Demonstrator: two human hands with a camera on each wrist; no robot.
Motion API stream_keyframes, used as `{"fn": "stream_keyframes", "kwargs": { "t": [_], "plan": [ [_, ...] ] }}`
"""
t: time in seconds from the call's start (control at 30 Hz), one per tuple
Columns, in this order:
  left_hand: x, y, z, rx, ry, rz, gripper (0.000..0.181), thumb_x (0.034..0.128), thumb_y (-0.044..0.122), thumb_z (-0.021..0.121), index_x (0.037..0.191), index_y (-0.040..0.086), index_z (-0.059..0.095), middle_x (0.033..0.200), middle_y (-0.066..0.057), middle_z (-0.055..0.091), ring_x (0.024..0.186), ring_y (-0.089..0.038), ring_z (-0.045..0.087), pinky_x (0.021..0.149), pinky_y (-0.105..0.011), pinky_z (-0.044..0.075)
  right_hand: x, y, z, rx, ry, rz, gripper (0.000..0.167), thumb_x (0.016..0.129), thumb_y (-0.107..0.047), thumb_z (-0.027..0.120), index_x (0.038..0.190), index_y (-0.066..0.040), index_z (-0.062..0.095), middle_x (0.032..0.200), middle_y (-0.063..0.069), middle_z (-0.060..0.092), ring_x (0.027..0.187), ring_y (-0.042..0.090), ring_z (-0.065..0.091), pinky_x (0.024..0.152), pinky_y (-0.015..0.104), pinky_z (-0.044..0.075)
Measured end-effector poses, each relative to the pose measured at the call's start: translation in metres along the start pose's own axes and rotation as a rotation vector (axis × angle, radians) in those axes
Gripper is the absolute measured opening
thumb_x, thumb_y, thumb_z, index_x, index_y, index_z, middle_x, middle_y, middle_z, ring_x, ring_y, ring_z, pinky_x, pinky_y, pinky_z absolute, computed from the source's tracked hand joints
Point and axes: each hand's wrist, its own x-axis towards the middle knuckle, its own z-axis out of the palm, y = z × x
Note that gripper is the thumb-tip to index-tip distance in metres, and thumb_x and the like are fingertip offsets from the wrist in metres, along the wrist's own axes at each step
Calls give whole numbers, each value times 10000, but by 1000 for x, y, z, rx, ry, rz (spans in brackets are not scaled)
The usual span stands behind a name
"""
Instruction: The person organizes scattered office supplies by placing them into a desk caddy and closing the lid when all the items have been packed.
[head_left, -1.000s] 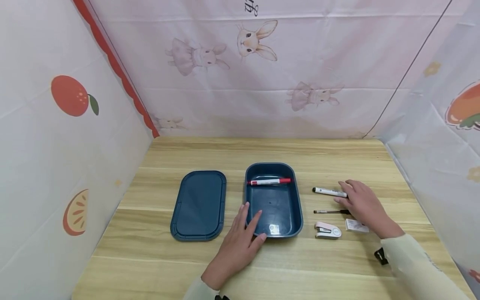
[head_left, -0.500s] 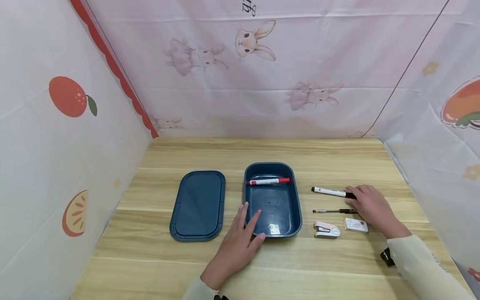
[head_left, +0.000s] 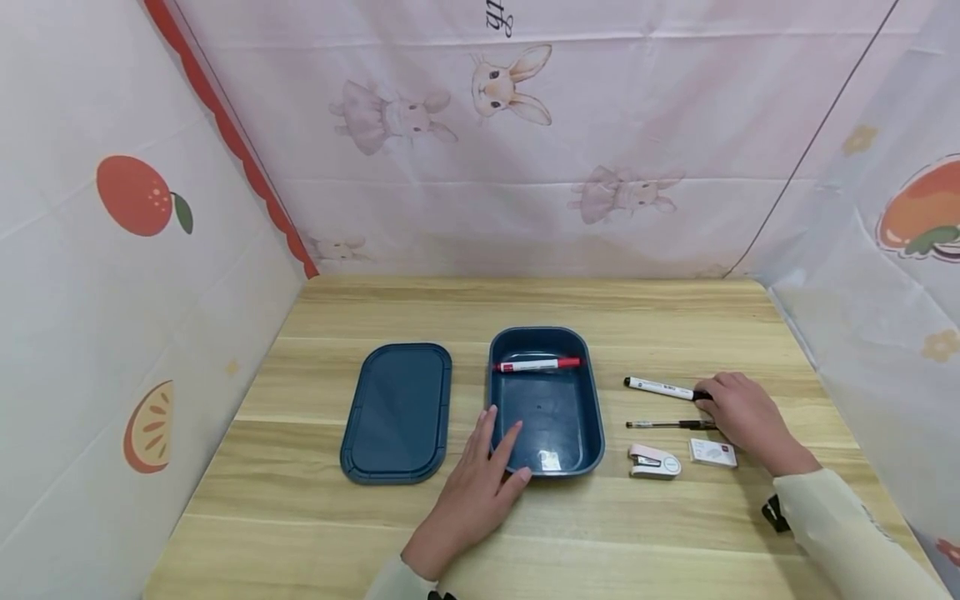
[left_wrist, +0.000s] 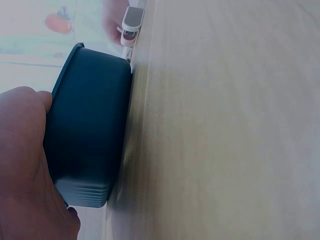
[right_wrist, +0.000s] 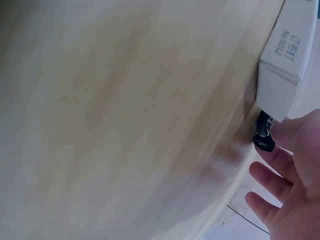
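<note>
My left hand [head_left: 476,492] rests on the near left corner of a dark blue plastic box [head_left: 551,433], fingers extended over its rim. The left wrist view shows the outer wall of this box [left_wrist: 92,125] beside the hand. A red-and-white marker [head_left: 536,364] lies across the box's far part. On the right, my right hand [head_left: 746,417] pinches the black end of a white marker [head_left: 660,387] between thumb and fingertips. Just nearer lies a slim black pen [head_left: 663,424], its right end partly hidden by the hand. In the right wrist view, a small white box [right_wrist: 285,55] partly hides the fingertips.
A dark blue lid [head_left: 397,412] lies flat left of the box. A pink-and-white stapler [head_left: 655,462] and the small white box [head_left: 712,452] lie side by side, nearer than the pen. Printed cloth walls [head_left: 450,167] border the wooden table [head_left: 360,542] at back and sides.
My right hand has shifted right along the white marker to its black end, uncovering more of the small white box. The marker has turned slightly. The left hand has stayed on the box.
</note>
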Motion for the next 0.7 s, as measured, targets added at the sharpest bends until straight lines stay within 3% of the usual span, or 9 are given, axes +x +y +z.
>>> {"fn": "stream_keyframes", "kwargs": {
  "t": [0.5,0.7],
  "plan": [
    [0,0,-2,-22,-3,-1,611,1041,602,351,1585,477,102,1700,61,-138,1570,-182,-104,1217,-589,225,2,-4,-13,-18,-39,36,179,944,-122,678,1068,6,697,1009,165,689,972,377,601,812,547,516],
    [-1,-1,-1,-25,3,9,616,1041,605,345,1595,450,127,1707,27,-108,1576,-211,-72,1221,-590,214,6,-8,-19,-15,5,41,183,925,-118,707,1071,-9,697,984,143,686,949,347,595,761,521,529]
  ]
}}
